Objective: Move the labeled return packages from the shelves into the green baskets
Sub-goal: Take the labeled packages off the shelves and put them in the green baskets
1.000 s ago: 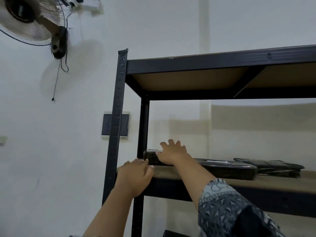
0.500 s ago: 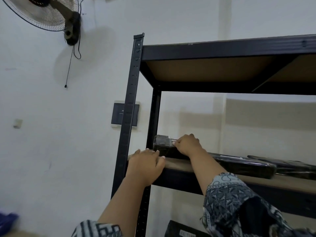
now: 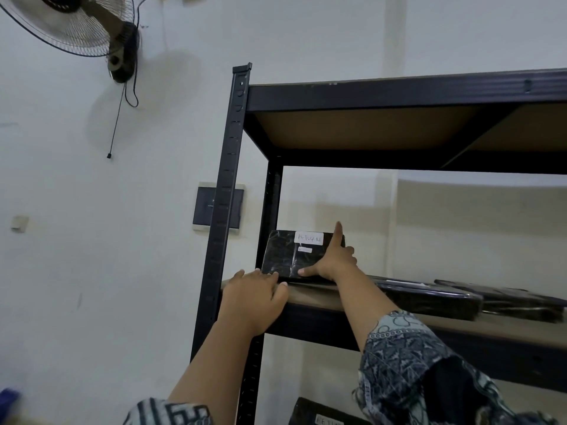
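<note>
A black plastic-wrapped package (image 3: 288, 256) with a white handwritten label stands tilted up on its edge at the left end of the shelf (image 3: 313, 297). My right hand (image 3: 333, 260) grips its right side, thumb across the front and index finger up the edge. My left hand (image 3: 254, 294) rests flat on the shelf's front lip, fingertips touching the package's lower edge. Two more black packages (image 3: 429, 297) (image 3: 503, 300) lie flat further right on the same shelf. No green basket is in view.
The black metal rack post (image 3: 228, 191) rises just left of my hands. Another labelled black package (image 3: 322, 414) lies on the shelf below. An upper shelf board (image 3: 383, 90) hangs overhead. A wall fan (image 3: 76, 26) is mounted at the top left.
My right hand has tipped the leftmost package up from lying flat, so its labelled face now shows. My left hand stayed on the shelf lip. The camera shifted slightly.
</note>
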The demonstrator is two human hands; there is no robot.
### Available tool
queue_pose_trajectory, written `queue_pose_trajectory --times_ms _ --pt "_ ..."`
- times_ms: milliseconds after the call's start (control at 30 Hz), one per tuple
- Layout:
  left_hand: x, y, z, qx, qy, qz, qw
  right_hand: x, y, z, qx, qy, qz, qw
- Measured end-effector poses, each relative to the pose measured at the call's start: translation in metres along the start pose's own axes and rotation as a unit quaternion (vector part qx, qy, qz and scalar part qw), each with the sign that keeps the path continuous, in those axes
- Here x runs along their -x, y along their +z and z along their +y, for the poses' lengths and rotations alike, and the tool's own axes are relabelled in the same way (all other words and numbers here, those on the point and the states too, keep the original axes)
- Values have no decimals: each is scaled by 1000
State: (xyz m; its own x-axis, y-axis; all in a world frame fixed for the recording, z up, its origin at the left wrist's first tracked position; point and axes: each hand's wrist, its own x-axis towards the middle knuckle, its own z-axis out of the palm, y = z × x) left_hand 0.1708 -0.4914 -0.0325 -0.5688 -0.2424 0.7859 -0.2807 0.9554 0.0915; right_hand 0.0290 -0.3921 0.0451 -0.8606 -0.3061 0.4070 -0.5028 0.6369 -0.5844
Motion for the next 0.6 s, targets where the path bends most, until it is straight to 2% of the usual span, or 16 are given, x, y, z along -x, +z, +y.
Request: queue_pose_trajectory --times_ms 133,267,467,600 --pt "0 1 -1 5 2 10 1000 6 -2 -1 -53 -24 7 998" --pt "2 -1 0 9 7 10 1000 11 -2 -1 -44 -57 15 997" --pt "4 -7 3 3 5 9 1000 32 -11 -6 -128 -121 26 984" --pt "7 -12 6 4 -7 13 1000 53 -21 -7 -128 -169 85 974"
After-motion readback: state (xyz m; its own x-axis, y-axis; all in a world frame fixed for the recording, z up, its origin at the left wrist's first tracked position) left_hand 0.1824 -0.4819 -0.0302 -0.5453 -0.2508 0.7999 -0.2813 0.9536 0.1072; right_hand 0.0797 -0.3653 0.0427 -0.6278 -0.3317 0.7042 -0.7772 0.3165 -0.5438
